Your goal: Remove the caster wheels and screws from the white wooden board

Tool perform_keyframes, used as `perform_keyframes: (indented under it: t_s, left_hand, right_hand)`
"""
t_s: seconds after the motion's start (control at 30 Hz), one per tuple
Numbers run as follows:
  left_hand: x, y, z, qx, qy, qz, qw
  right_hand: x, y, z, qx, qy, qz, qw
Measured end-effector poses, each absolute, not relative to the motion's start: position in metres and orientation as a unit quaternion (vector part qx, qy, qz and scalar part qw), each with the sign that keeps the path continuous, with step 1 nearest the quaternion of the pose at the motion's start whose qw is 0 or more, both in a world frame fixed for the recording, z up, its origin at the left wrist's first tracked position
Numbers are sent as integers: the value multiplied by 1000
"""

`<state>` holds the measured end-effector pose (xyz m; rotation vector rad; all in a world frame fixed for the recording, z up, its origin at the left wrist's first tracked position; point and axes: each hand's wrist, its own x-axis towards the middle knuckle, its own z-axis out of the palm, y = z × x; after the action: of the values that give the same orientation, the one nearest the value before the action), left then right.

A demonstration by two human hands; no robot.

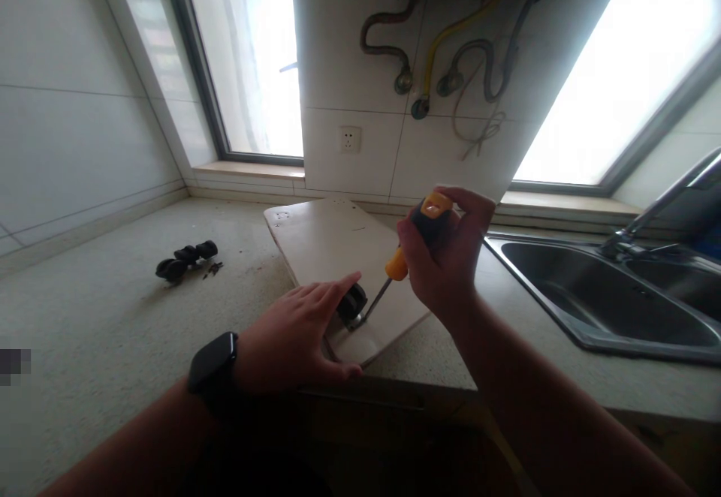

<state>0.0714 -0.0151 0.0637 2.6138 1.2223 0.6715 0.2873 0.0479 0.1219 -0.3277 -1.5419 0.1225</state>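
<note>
A white board (332,245) lies on the countertop with a black caster (353,303) standing on its near corner. My left hand (293,332) holds the board at that corner, its fingers reaching behind the caster and the thumb along the front edge. In my right hand (451,257) is a yellow-and-black screwdriver (397,264), gripped around the handle and tilted. Its metal tip meets the caster's mounting plate; the screw there is too small to make out. Small holes show at the board's far corners.
Loose black casters (185,260) lie on the countertop (135,332) at the left, beside a small pile of screws (212,269). To the right is a steel sink (597,294) with a faucet (625,238). Pipes (433,54) hang on the tiled wall above a socket (350,139).
</note>
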Motion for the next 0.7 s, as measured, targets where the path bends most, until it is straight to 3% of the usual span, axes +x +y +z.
perform_keyframes:
  t_s: [0.2,0.4,0.57,0.7]
  left_hand:
    - [71,-14,63,878,409,232,84]
    - [68,-12,62,877,409,231,99]
    - [70,-10,72,868,424,222,133]
    - [79,-2,81,852,389,294,193]
  right_hand:
    - [283,51,123,-127,-730,85,666]
    - [287,63,131,-113,-799,161,568]
    - [294,53,157,-209,-798,164,541]
    - [295,34,182,-290,-793,164,511]
